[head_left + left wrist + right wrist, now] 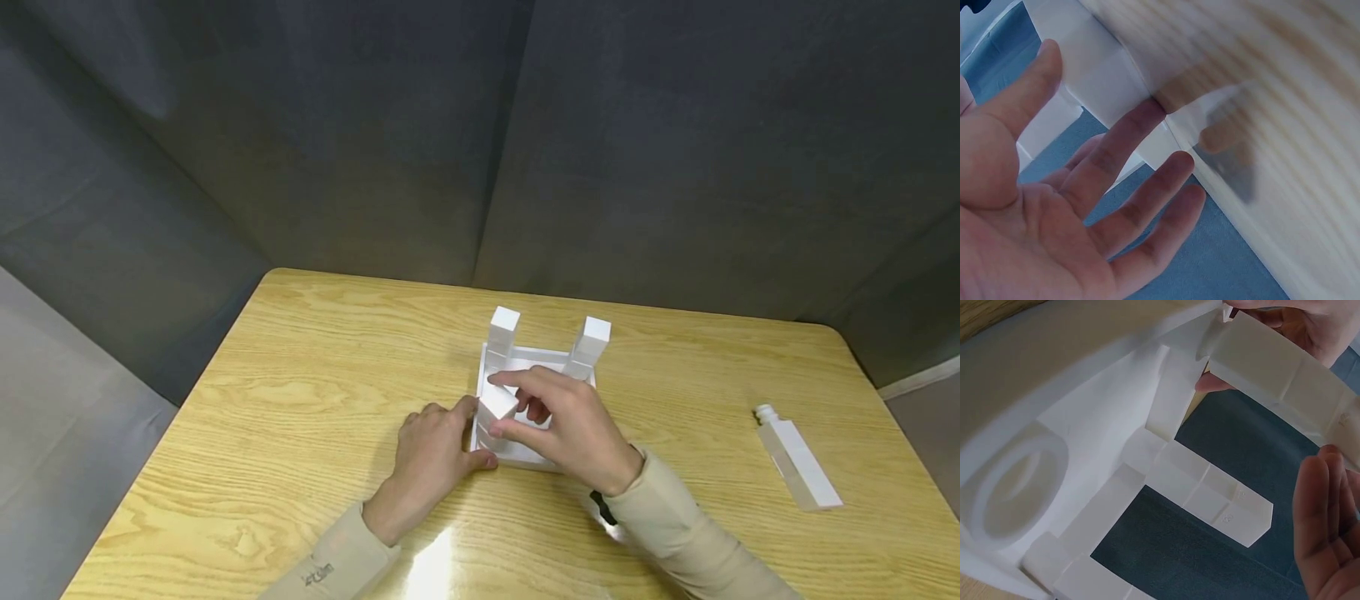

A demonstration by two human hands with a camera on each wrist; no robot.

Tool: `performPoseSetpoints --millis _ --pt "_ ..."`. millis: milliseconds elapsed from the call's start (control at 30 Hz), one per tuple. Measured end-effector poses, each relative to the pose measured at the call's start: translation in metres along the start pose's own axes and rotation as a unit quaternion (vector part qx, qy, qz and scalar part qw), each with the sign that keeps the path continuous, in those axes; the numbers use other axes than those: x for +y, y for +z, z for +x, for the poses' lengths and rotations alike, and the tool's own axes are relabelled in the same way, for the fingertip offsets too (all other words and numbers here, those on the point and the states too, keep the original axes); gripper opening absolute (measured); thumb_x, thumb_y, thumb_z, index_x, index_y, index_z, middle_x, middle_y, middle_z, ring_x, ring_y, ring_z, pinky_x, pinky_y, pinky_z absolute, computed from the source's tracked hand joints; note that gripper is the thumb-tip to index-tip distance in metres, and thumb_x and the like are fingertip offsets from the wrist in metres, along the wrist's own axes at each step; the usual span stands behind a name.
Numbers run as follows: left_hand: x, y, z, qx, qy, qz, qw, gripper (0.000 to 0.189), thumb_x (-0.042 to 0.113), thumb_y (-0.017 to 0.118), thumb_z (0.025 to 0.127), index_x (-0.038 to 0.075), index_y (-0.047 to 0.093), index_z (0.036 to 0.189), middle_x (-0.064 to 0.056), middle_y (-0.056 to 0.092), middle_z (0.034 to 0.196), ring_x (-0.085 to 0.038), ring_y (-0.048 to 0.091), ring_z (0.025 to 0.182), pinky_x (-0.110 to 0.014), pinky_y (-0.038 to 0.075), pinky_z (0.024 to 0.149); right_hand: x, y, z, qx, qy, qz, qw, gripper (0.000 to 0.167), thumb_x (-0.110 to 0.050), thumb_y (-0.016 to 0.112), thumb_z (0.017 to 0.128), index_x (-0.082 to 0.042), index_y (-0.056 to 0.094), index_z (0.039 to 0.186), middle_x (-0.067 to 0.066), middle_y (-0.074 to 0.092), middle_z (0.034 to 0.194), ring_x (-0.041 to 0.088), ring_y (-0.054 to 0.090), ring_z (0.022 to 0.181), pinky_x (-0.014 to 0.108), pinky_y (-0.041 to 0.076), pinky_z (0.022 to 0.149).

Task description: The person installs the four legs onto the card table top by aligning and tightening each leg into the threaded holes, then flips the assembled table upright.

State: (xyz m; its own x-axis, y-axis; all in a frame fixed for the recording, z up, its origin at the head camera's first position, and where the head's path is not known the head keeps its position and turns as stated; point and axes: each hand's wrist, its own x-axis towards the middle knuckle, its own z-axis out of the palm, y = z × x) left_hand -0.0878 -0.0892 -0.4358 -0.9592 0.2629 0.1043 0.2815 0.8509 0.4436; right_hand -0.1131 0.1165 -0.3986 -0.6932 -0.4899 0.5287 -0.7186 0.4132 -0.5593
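A white model table top (528,464) with a raised rim lies with its legs pointing up. Two square white legs (506,329) stand at its far corners. At the near left corner my right hand (573,417) pinches the top of a third leg (498,403) between thumb and index finger. That leg is turned at an angle to the lower blocks. My left hand (435,446) braces this corner, thumb by the front edge and fingers along the left side. In the left wrist view its fingers (1116,147) are spread and fairly straight.
A loose white leg (801,462) with a threaded end lies at the right of the wooden table (300,400). The near right corner shows a round hole (1019,494) in the right wrist view. Dark cloth (375,150) hangs behind the table.
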Motion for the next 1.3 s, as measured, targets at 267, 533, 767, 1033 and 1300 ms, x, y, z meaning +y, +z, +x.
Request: performPoseSetpoints --millis 267,533,767,1033,1300 --pt "-0.0001 0.0003 -0.0002 0.003 0.002 -0.001 1.0000 0.075 0.035 0.103 0.071 0.000 0.072 0.130 -0.016 0.078 0.096 -0.034 0.073 0.090 -0.056 0.058 0.082 -0.0002 -0.0027 -0.0004 -0.015 0.002 0.025 0.9996 0.042 -0.003 0.092 0.086 -0.003 0.076 0.124 -0.005 0.070 0.087 0.005 0.064 0.071 0.026 0.059 0.064" --pt "0.0012 0.0002 -0.0001 -0.002 -0.007 0.004 1.0000 0.080 0.037 0.102 0.072 0.001 0.071 0.136 -0.015 0.080 0.103 -0.034 0.073 0.095 -0.055 0.058 0.085 0.0000 -0.0036 -0.0019 -0.011 0.015 0.041 0.9990 0.036 0.004 0.083 0.085 -0.003 0.074 0.120 -0.006 0.066 0.085 0.010 0.065 0.073 0.028 0.060 0.065" --pt "0.0013 0.0005 -0.0001 -0.001 -0.010 0.006 0.9999 0.077 0.038 0.101 0.073 0.004 0.072 0.136 -0.016 0.080 0.103 -0.034 0.073 0.096 -0.055 0.057 0.085 -0.0022 -0.0042 -0.0024 -0.006 0.044 0.023 0.9987 0.031 -0.004 0.089 0.086 -0.007 0.073 0.112 0.000 0.067 0.085 0.020 0.067 0.072 0.030 0.060 0.065" --pt "0.0002 0.0008 0.0001 0.001 -0.003 0.003 1.0000 0.076 0.038 0.101 0.073 0.004 0.072 0.135 -0.015 0.080 0.101 -0.033 0.073 0.094 -0.054 0.057 0.084 -0.0038 -0.0049 -0.0022 -0.011 0.072 0.010 0.9973 0.031 -0.013 0.093 0.086 -0.011 0.072 0.108 -0.003 0.072 0.090 0.011 0.067 0.077 0.033 0.061 0.066" --pt "-0.0002 0.0014 -0.0002 0.001 0.001 0.004 1.0000 0.077 0.037 0.102 0.072 0.002 0.072 0.134 -0.015 0.080 0.105 -0.035 0.073 0.096 -0.055 0.058 0.084 0.0008 -0.0019 -0.0034 -0.016 0.021 0.009 0.9996 0.048 -0.015 0.097 0.084 -0.008 0.075 0.125 -0.003 0.066 0.088 0.006 0.060 0.070 0.029 0.056 0.061"
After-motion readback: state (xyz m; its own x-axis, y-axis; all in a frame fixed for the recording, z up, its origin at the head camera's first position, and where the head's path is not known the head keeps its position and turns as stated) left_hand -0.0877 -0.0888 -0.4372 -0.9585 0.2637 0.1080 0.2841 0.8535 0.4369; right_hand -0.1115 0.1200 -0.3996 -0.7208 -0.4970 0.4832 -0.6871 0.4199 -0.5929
